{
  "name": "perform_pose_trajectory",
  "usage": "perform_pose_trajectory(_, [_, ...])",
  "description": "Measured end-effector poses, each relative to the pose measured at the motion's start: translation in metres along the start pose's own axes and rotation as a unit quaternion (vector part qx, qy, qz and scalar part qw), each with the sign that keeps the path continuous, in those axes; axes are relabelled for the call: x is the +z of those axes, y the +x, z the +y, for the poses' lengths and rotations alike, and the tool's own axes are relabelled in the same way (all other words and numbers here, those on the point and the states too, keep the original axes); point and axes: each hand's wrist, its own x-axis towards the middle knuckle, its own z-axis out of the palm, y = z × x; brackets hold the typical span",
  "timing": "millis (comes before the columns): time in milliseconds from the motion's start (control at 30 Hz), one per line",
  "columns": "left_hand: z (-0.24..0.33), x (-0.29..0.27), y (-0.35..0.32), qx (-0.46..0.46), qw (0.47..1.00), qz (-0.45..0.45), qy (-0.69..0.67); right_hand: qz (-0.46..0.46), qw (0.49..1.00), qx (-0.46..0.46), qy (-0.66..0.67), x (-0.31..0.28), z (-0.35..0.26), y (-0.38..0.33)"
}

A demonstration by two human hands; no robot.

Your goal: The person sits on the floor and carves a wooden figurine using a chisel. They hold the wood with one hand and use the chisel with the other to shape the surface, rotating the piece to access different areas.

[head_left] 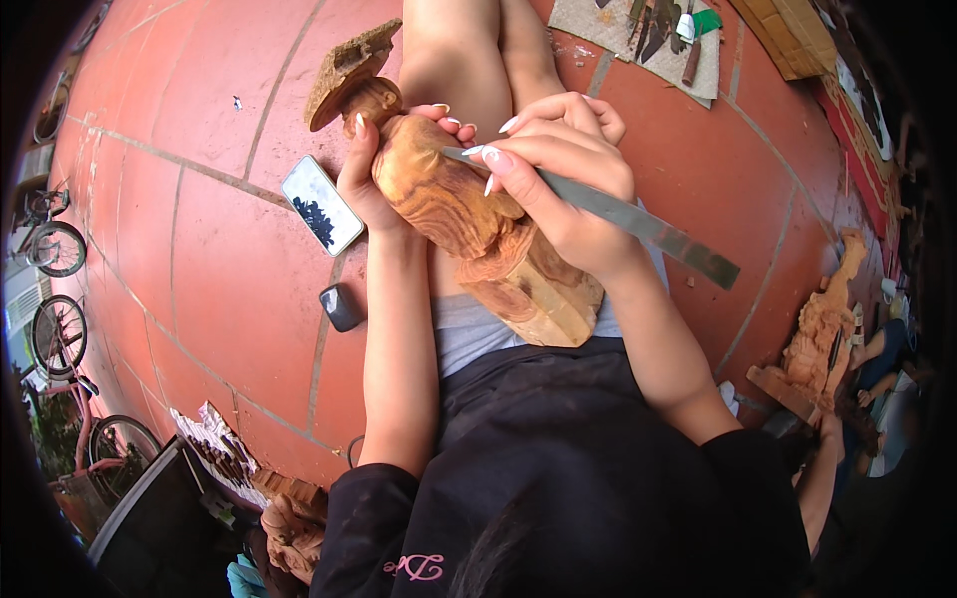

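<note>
Figure [439, 199] and blade [648, 227] met between the person's left hand [364, 179] and right hand [573, 164]. The left was closed around the wooden figure's shoulders, its thumb beside the head, its fingertips showing on the far side. The hat [349, 72] stuck out just beyond that thumb, and the block base [543, 299] lay below the right hand, over the lap [464, 319]. The right hand was clamped on the flat metal blade, thumb and fingers pinched near its tip, the tail running out past the palm. The tip sat at the figure's upper back, touching or nearly so; the view did not settle which.

Such a short pinch likely gave good control, best suited to light, shallow strokes that followed the grain. The left fingertips were near the tip, so a slip could have reached them; a hold out of the blade's line would probably have been safer. Bracing the base firmly against the lap would have helped stop the figure turning.
</note>
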Motion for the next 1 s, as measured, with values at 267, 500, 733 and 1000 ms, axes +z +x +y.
perform_pose_trajectory(267, [0.002, 0.002, 0.001, -0.001, 0.998, 0.049, 0.027, 0.034, 0.999, -0.007, 0.023, 0.009, 0.000, 0.004])
perform_pose_trajectory(500, [0.003, 0.004, 0.002, -0.017, 0.998, 0.060, 0.005, 0.038, 0.998, -0.009, 0.050, 0.007, 0.003, 0.003])
perform_pose_trajectory(733, [0.003, 0.000, 0.003, -0.011, 0.999, 0.039, 0.015, 0.010, 0.999, 0.017, 0.036, -0.001, 0.011, -0.005])
perform_pose_trajectory(1000, [-0.004, 0.007, 0.014, -0.068, 0.991, 0.013, -0.113, -0.027, 0.919, 0.163, 0.357, -0.026, 0.014, 0.022])
